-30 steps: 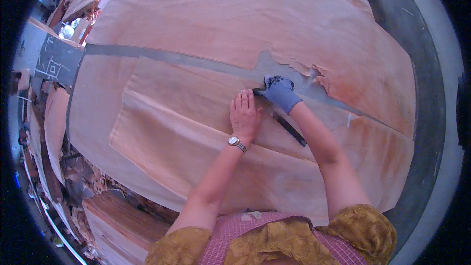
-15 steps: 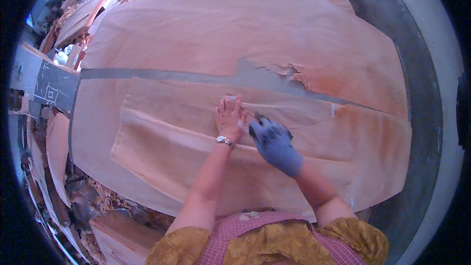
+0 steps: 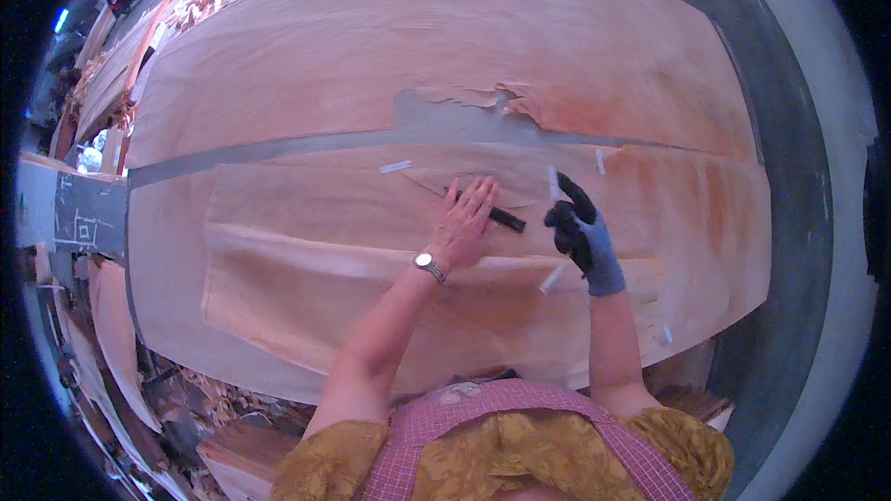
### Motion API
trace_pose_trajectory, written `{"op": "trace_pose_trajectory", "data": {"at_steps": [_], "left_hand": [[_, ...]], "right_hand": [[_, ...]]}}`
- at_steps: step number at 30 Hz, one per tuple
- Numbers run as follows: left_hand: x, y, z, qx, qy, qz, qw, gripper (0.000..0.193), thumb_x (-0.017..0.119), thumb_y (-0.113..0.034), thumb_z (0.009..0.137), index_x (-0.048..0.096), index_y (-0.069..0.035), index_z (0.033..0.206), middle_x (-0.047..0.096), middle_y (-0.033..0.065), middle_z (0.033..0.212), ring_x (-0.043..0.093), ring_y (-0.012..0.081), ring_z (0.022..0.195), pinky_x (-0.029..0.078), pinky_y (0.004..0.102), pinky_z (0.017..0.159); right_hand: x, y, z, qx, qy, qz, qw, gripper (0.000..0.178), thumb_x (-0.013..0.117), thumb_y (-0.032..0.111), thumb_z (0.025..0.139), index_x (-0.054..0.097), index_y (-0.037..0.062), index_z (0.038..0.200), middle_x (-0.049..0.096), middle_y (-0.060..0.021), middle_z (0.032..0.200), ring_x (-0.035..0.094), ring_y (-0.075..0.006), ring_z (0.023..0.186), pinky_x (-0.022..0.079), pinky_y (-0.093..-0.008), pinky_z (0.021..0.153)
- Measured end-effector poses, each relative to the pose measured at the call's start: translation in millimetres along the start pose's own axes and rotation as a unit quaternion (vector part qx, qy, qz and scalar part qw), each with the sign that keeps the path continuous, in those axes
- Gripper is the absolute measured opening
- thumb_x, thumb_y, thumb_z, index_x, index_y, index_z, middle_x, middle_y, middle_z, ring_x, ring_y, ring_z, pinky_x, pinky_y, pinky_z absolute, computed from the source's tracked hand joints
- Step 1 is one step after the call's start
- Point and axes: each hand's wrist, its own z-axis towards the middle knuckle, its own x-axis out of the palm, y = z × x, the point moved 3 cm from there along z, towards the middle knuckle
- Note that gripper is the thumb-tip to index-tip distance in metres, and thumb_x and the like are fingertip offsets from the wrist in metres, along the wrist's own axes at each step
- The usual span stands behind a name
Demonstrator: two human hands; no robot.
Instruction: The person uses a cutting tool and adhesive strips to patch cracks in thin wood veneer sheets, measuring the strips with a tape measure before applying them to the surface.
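Observation:
My bare left hand, with a wristwatch on its wrist, lies flat on a thin tan wood veneer sheet, fingers outstretched. Partly under it rests a slim black tool; its working end is hidden. To the right, my right hand wears a grey glove with black palm and fingers. Its index finger points up while the others curl, and a short whitish strip of tape is at that fingertip. More strips sit on the veneer, including one tape strip left of my hands.
Beyond a grey gap lies a larger veneer sheet with a ragged torn edge. A dark grey surface borders the right side. Veneer scraps pile up at the far left, with wooden pieces at lower left.
My right hand has moved right, away from my left hand, and now has a tape strip at its finger. My left hand has shifted right and spread over the black tool.

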Motion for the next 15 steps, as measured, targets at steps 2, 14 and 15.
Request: {"op": "trace_pose_trajectory", "data": {"at_steps": [2,14,15], "left_hand": [[6.3,-7.3,3.6,-0.005,0.028,-0.047,0.999,0.062,0.058,-0.021,0.088,0.041,-0.004,0.145,0.045,0.0134,0.148,0.042,0.0289,0.136,0.023,0.0500,0.116],[26.8,-41.7,18.2,0.073,0.119,-0.023,0.990,0.073,0.062,-0.049,0.086,0.042,-0.011,0.146,0.031,0.0120,0.157,0.032,0.0291,0.142,0.019,0.0517,0.117],[27.7,-40.9,17.4,0.071,0.125,-0.024,0.989,0.074,0.061,-0.050,0.086,0.042,-0.012,0.146,0.031,0.0123,0.157,0.030,0.0293,0.143,0.019,0.0519,0.117]], "right_hand": [[-12.1,-25.4,18.0,0.017,-0.045,-0.069,0.996,0.032,0.064,0.017,0.095,0.057,0.0052,0.123,0.066,-0.0070,0.081,0.045,-0.0052,0.048,0.035,-0.0217,0.043],[-67.2,-110.6,53.6,-0.019,-0.080,-0.442,0.893,0.019,0.068,0.020,0.091,0.068,0.0024,0.095,0.069,-0.0055,0.076,0.065,-0.0133,0.069,0.051,-0.0293,0.060],[-62.5,-102.7,53.7,-0.030,-0.059,-0.510,0.858,0.019,0.067,0.021,0.089,0.067,0.0025,0.094,0.068,-0.0105,0.079,0.065,-0.0196,0.070,0.051,-0.0342,0.063]]}}
